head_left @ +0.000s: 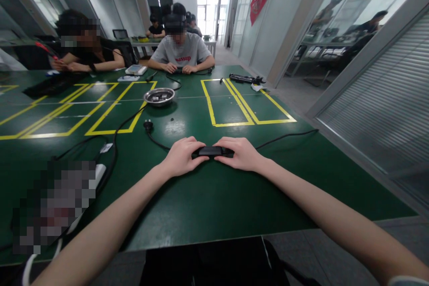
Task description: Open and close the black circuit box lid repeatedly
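A black power adapter [210, 151] is low over the green table, between my two hands. My left hand [182, 155] pinches its left end with thumb and fingers. Its right end is in the grip of my right hand [241, 153], closed the same way. One black cable runs left from the adapter to a plug [148, 126] lying on the table. Another black cable [288, 135] extends right towards the table's edge. My fingertips cover both ends of the adapter.
A metal bowl [159, 97] with small metal parts stands ahead on the left. Yellow tape [234, 124] marks rectangles on the table [214, 205]. A white power strip [100, 172] and cables lie at left. A co-worker [182, 47] sits opposite, another person [90, 49] left.
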The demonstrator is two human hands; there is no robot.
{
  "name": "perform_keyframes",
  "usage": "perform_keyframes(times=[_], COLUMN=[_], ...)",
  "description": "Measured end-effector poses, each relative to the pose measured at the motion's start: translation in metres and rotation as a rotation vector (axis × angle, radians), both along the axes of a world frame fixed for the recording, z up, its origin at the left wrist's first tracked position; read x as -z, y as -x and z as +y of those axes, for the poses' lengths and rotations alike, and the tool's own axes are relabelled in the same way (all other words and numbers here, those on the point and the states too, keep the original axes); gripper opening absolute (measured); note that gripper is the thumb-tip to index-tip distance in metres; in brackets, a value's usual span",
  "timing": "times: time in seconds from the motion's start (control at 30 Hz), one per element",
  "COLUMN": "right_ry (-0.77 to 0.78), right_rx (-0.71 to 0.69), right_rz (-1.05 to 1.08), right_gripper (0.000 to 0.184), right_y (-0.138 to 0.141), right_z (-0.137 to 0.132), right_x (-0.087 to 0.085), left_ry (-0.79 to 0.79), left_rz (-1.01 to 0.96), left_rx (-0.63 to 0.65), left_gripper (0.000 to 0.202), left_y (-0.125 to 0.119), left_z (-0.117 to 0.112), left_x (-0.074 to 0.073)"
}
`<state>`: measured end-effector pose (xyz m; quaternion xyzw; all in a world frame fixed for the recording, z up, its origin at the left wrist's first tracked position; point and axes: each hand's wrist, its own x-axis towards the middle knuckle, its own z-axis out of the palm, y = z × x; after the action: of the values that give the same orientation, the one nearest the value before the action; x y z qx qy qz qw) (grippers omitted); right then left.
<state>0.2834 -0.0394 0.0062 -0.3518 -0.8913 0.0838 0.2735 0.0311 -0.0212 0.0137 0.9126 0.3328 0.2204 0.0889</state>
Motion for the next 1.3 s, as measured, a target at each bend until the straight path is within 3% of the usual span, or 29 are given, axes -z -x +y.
perform_keyframes(times=[0.13,0.3,0.4,0.57,0.8,0.93,1.1,1.3], right_ry=[-0.046,-0.168,-0.154,-0.058,-0.114,-0.051,0.029,-0.127], right_rx=[-0.096,-0.117,-0.067,0.183,0.705,0.884,1.102,1.155], right_rz=[-0.116,-0.329,-0.343,0.017,0.440,0.489,0.459,0.492], right_gripper=[0.054,0.049,0.051,0.055,0.060,0.061,0.064,0.066], right_y=[0.004,0.010,0.007,-0.024,-0.096,-0.120,-0.133,-0.155], right_z=[0.000,-0.001,0.002,0.023,0.062,0.070,0.071,0.078], right_x=[0.000,-0.002,0.000,0.002,0.006,0.015,0.021,0.032], left_ry=[0.035,0.123,0.089,-0.143,0.002,0.066,0.093,0.077], left_rz=[0.010,-0.103,-0.204,-0.220,-0.074,-0.019,-0.017,0.005], left_rx=[0.006,0.023,0.032,0.002,0.091,0.085,0.062,0.063], left_gripper=[0.026,0.027,0.036,0.052,0.043,0.037,0.046,0.044], left_y=[0.000,0.000,0.000,0.002,0.002,0.002,0.002,0.000], left_z=[-0.001,0.000,0.001,0.002,0.004,0.005,0.005,0.004], left_x=[0.000,0.005,0.008,0.005,0.012,0.014,0.014,0.014])
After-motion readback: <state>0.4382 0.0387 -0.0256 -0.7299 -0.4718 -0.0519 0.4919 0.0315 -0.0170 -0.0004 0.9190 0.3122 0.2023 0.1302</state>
